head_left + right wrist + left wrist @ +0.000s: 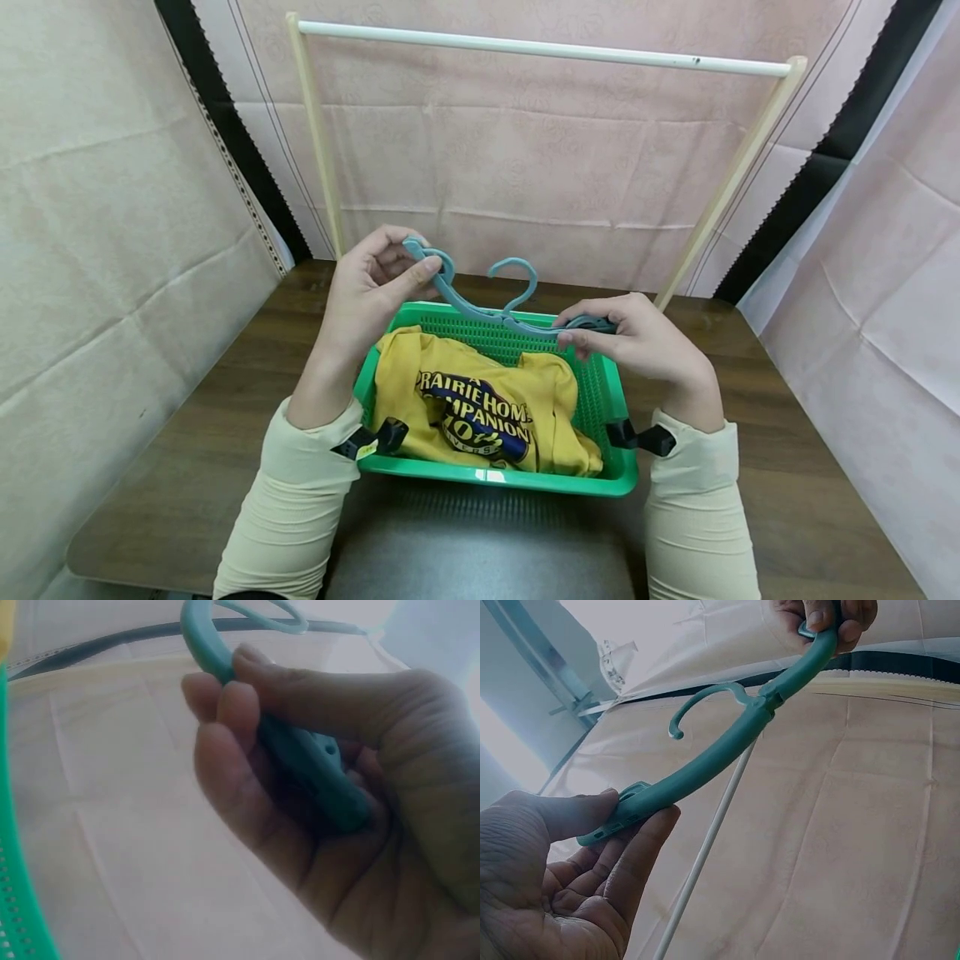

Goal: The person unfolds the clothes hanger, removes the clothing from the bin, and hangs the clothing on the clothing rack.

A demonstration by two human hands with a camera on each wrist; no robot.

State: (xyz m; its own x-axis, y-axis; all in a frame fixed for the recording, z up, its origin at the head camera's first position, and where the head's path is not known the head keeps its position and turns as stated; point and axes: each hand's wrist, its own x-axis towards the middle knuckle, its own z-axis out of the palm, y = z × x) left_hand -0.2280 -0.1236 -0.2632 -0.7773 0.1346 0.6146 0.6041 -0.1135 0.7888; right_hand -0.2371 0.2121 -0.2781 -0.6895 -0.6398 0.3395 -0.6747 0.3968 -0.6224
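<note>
A blue-green plastic clothes hanger [476, 312] is held up by both hands over the basket, its hook pointing upward. My left hand [375, 283] pinches one end of it between thumb and fingers, as the left wrist view shows too. At the other end, my right hand [637, 337] grips the arm of the hanger; in the right wrist view the tip lies against the palm. Below, a folded yellow shirt [555, 400] with dark blue lettering lies in a green plastic basket [495, 477]. Neither hand touches the shirt.
Behind the basket stands a rack with a white horizontal bar [540, 50] on two pale wooden posts [727, 183]. The brown wooden table [187, 467] bears the basket. Pale fabric walls [112, 250] close in the sides and back.
</note>
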